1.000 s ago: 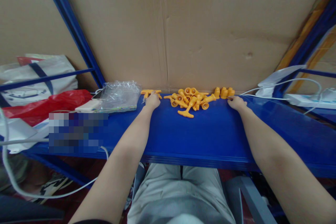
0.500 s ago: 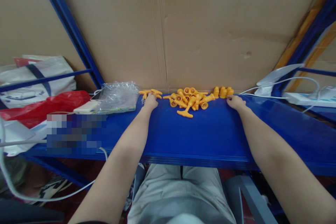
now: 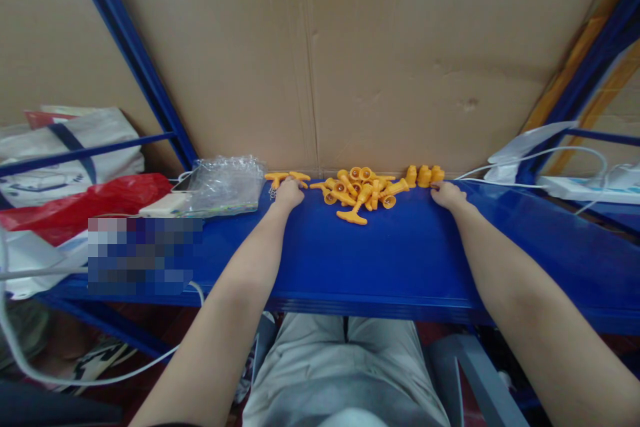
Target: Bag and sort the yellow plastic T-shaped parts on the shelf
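At the far side of the blue table, my left hand has its fingers closed at a yellow T-shaped handle; the fingertips are partly hidden. Beside it lie another yellow T-shaped handle and some small metal springs or screws. My right hand pinches the rightmost yellow cap-like piece, at the end of a short row of yellow caps. Between my hands rests a loose pile of yellow T-shaped handles with hollow cup ends, one handle lying nearest me.
A cardboard sheet stands behind the blue table. On the left are a clear plastic bag, a red bag and a white cable. A white power strip with cables lies right, near blue posts.
My left hand has shifted very slightly to the right at the handles. My right hand stays at the end of the cap row, and the pile is unchanged.
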`<act>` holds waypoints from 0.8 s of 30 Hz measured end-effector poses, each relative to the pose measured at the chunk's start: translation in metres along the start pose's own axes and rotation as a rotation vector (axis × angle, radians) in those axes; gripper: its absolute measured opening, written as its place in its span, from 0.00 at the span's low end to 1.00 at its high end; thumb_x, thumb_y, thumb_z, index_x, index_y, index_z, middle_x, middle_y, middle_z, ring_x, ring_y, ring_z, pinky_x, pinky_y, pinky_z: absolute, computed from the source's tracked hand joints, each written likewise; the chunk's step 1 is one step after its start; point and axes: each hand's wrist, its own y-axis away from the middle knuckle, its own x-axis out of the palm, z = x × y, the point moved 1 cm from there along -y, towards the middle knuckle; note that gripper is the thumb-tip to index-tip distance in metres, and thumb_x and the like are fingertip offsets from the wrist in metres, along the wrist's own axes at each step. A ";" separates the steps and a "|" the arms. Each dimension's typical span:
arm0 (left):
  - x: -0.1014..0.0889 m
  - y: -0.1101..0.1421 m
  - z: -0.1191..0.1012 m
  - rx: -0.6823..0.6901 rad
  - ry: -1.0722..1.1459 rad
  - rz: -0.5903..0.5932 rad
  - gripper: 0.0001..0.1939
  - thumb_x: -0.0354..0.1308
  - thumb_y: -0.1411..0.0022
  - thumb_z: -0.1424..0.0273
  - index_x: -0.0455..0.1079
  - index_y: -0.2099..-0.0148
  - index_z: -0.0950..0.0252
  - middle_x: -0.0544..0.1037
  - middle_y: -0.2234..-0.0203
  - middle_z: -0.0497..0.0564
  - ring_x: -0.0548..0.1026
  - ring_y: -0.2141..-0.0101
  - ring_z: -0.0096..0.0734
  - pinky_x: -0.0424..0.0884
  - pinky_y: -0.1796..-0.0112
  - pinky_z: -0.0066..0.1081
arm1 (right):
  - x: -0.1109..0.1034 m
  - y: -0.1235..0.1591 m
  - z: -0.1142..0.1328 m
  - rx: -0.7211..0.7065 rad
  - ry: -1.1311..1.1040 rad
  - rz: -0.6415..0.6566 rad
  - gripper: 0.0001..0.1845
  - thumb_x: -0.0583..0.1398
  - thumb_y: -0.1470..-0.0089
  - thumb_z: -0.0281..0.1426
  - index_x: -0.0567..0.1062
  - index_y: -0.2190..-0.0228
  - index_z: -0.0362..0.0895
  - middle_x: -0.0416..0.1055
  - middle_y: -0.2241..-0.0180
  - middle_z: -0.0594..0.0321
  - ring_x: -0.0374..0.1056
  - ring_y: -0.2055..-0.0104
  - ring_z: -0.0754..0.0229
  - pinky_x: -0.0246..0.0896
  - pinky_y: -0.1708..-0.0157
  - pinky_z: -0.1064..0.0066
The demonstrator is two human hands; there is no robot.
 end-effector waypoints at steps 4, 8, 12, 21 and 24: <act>-0.007 0.002 -0.011 0.064 -0.007 -0.034 0.20 0.54 0.43 0.81 0.82 0.56 0.62 0.80 0.50 0.57 0.77 0.46 0.43 0.71 0.42 0.37 | -0.004 0.002 0.006 -0.024 0.052 0.033 0.29 0.51 0.40 0.31 0.74 0.40 0.45 0.68 0.39 0.44 0.66 0.38 0.39 0.61 0.43 0.44; -0.018 0.006 -0.026 0.164 -0.018 -0.055 0.19 0.52 0.40 0.80 0.82 0.56 0.64 0.77 0.44 0.58 0.74 0.42 0.43 0.68 0.40 0.38 | -0.015 0.010 0.023 0.028 0.160 0.049 0.25 0.53 0.41 0.29 0.76 0.45 0.38 0.71 0.44 0.38 0.68 0.40 0.40 0.58 0.41 0.46; -0.024 0.010 -0.040 0.293 0.007 -0.067 0.19 0.50 0.40 0.81 0.81 0.58 0.65 0.76 0.43 0.57 0.72 0.41 0.42 0.65 0.40 0.41 | -0.026 0.018 0.048 -0.097 0.119 -0.099 0.20 0.52 0.38 0.30 0.78 0.51 0.36 0.75 0.49 0.36 0.71 0.43 0.42 0.63 0.45 0.53; -0.029 0.012 -0.050 0.415 0.036 -0.062 0.19 0.49 0.42 0.81 0.80 0.60 0.64 0.80 0.49 0.55 0.75 0.45 0.42 0.68 0.42 0.41 | -0.019 0.020 0.083 -0.232 -0.604 0.323 0.35 0.41 0.31 0.51 0.81 0.58 0.45 0.78 0.70 0.50 0.76 0.65 0.50 0.67 0.57 0.54; -0.029 0.011 -0.049 0.413 0.036 -0.062 0.19 0.49 0.42 0.81 0.81 0.61 0.64 0.80 0.50 0.56 0.75 0.46 0.43 0.69 0.43 0.41 | -0.022 0.022 0.083 -0.183 -0.671 0.360 0.36 0.40 0.32 0.53 0.80 0.57 0.46 0.77 0.70 0.50 0.75 0.66 0.50 0.66 0.58 0.53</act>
